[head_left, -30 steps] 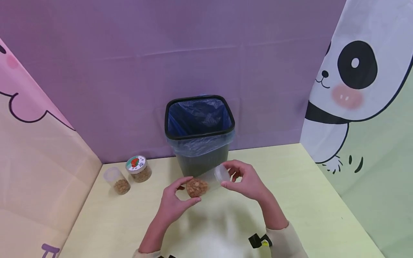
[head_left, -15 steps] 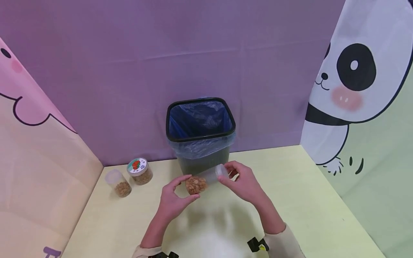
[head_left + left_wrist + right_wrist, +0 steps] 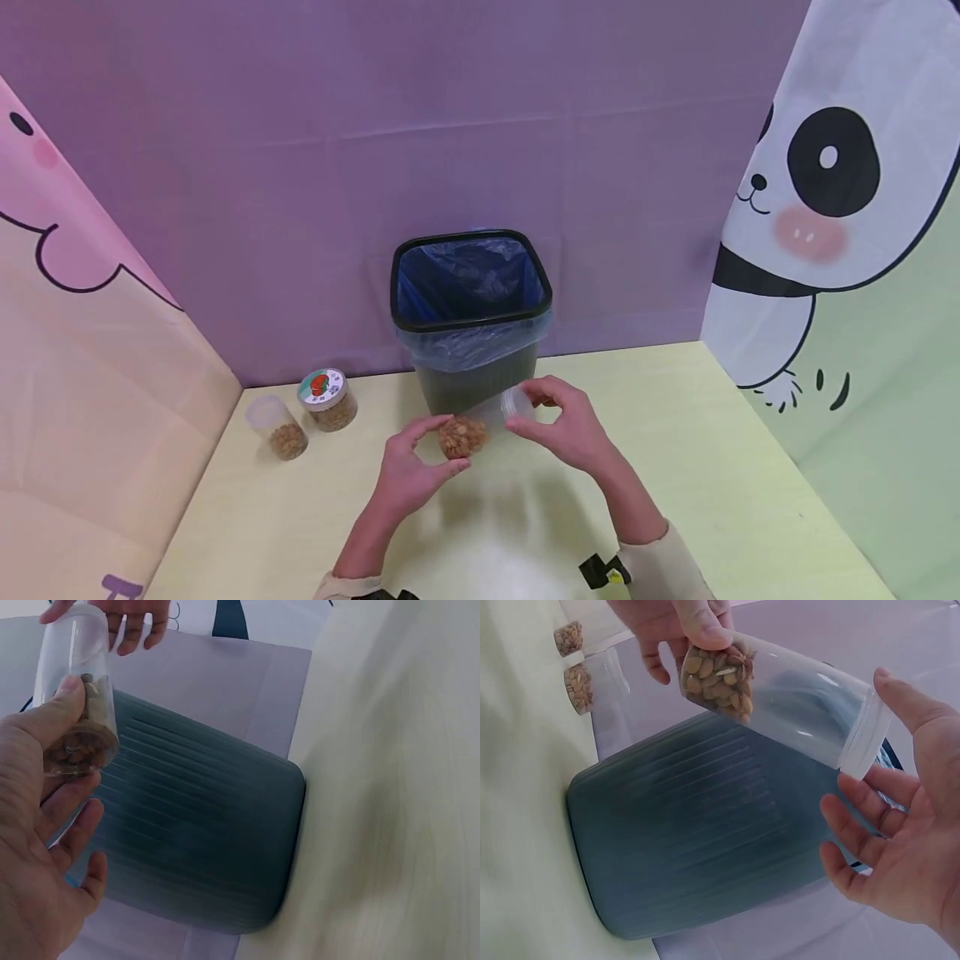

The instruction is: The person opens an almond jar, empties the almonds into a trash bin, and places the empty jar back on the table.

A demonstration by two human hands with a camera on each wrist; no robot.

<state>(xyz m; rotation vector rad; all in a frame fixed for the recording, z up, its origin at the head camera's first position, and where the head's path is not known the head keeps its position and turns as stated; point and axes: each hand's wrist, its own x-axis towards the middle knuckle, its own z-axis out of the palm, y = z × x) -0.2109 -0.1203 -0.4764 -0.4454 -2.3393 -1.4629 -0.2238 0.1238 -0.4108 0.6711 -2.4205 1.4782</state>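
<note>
A clear plastic jar (image 3: 795, 701) with brown nuts or seeds (image 3: 718, 679) at its bottom end is held tilted above the table, in front of the bin. My left hand (image 3: 408, 471) grips the bottom end between thumb and fingers. At the other end, my right hand (image 3: 562, 421) pinches the translucent white lid (image 3: 516, 404) by its sides. The lid sits on the jar's mouth. In the left wrist view the jar (image 3: 75, 664) appears at the upper left, the left thumb lying along its side.
A dark green bin (image 3: 476, 375) with a blue bag liner stands at the back against the purple wall. Left of it on the table (image 3: 720, 467) are a clear jar of nuts (image 3: 277, 427) and a wider jar with a printed lid (image 3: 327, 400).
Both hands keep hold of the jar. The right fingers have shifted a little about the lid, and the jar has moved only slightly.
</note>
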